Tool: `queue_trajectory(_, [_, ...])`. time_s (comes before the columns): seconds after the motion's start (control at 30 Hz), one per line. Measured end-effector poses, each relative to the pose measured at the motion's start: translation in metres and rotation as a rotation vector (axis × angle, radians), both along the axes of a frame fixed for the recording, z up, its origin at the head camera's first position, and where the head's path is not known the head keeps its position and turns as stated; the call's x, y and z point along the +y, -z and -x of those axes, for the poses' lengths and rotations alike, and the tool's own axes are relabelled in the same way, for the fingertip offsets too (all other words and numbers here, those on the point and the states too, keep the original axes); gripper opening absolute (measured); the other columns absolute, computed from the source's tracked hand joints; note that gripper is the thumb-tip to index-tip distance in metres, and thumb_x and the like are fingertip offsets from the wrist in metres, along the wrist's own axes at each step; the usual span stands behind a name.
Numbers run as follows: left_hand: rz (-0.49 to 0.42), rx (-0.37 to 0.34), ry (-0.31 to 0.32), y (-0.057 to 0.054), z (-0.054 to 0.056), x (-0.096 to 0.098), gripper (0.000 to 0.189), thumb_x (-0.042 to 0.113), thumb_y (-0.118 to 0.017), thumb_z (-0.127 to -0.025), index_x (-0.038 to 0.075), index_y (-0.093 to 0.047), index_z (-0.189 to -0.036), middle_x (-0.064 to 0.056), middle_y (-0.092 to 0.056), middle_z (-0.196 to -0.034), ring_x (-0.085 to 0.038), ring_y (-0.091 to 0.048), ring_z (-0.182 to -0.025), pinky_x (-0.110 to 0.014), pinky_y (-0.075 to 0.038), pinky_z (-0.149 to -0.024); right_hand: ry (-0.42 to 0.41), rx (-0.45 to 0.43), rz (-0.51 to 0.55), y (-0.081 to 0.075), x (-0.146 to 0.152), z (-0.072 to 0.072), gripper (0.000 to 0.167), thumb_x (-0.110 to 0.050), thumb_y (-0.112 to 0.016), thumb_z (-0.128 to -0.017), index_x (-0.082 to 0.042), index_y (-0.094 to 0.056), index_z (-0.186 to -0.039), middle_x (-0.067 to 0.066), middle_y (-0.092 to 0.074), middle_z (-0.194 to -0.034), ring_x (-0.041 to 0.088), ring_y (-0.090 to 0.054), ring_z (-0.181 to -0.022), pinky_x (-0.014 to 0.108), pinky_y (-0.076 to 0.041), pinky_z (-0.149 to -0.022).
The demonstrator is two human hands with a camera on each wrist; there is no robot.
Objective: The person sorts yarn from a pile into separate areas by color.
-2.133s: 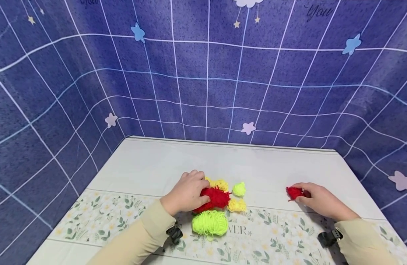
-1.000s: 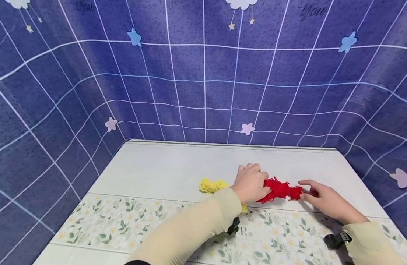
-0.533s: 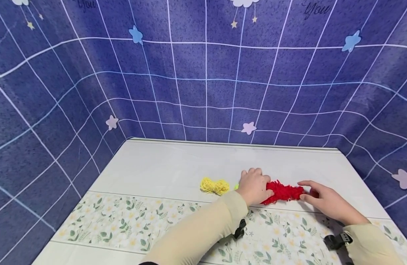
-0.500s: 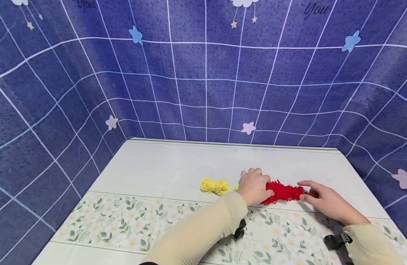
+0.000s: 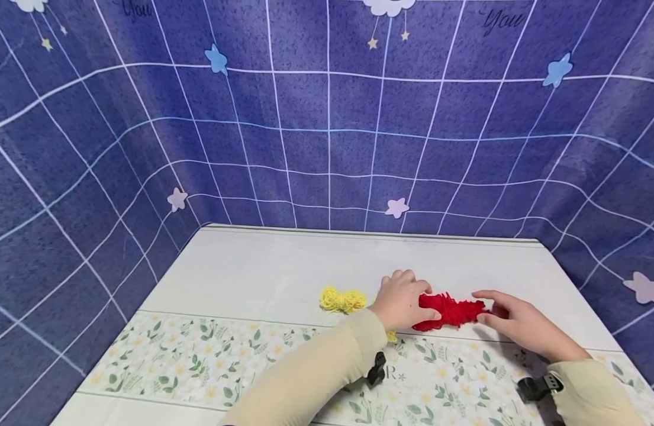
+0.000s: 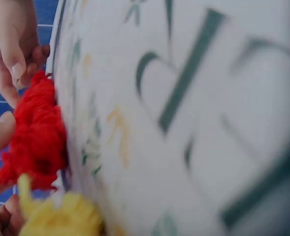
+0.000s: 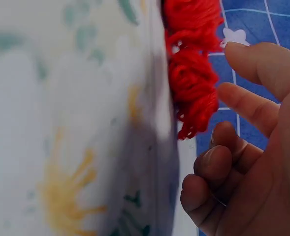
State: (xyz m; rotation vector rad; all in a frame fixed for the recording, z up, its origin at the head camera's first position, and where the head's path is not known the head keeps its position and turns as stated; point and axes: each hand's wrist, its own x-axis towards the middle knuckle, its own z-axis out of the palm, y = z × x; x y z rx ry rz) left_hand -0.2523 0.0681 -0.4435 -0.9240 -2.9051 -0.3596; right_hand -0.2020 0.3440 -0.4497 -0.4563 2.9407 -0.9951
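Observation:
Two red yarn bundles point(image 5: 449, 311) lie end to end on the table, the larger on the left and the smaller on the right. My left hand point(image 5: 403, 302) holds the larger bundle's left end, thumb in front and fingers behind. Part of the red yarn point(image 6: 36, 135) shows beside the thumb in the left wrist view. Just off the smaller bundle point(image 7: 194, 93), my right hand point(image 5: 524, 322) rests with thumb and forefinger spread and the other fingers loosely bent. Nothing sits in its grasp.
A yellow yarn bundle point(image 5: 342, 300) lies left of my left hand. Another yellow piece point(image 5: 392, 336) peeks out below that wrist. My left sleeve point(image 5: 311, 373) covers the spot where green yarn lay. A blue curtain point(image 5: 327, 118) rises behind the table point(image 5: 252, 266).
My left hand has carried the larger red bundle rightward until it meets the smaller one. My right hand has let go of the small bundle. Lately, the left thumb and fingers have spread slightly.

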Motion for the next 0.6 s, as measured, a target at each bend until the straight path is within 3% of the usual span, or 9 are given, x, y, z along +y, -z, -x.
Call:
queue_trajectory(0.2, [-0.067, -0.067, 0.099, -0.016, -0.004, -0.028, 0.053, 0.061, -0.066, -0.09, 0.03, -0.064, -0.134, 0.012, -0.049, -0.104, -0.008, -0.039, -0.096, -0.03, -0.035, -0.083, -0.019, 0.025, 0.02, -0.01, -0.011, -0.004, 0.047, -0.032, -0.072, -0.096, -0.014, -0.06, -0.138, -0.003, -0.049, -0.072, 0.009, -0.045, -0.061, 0.028, -0.038, -0.056])
queue_trajectory(0.6, [-0.072, -0.098, 0.156, -0.035, -0.014, -0.077, 0.049, 0.052, -0.068, -0.092, 0.031, -0.062, -0.136, 0.005, -0.055, -0.114, -0.011, -0.043, -0.104, -0.036, -0.039, -0.092, -0.15, 0.056, 0.063, -0.027, -0.051, -0.005, 0.043, -0.024, -0.074, -0.095, -0.02, -0.062, -0.136, -0.006, -0.057, -0.076, 0.009, -0.05, -0.064, 0.028, -0.043, -0.06])
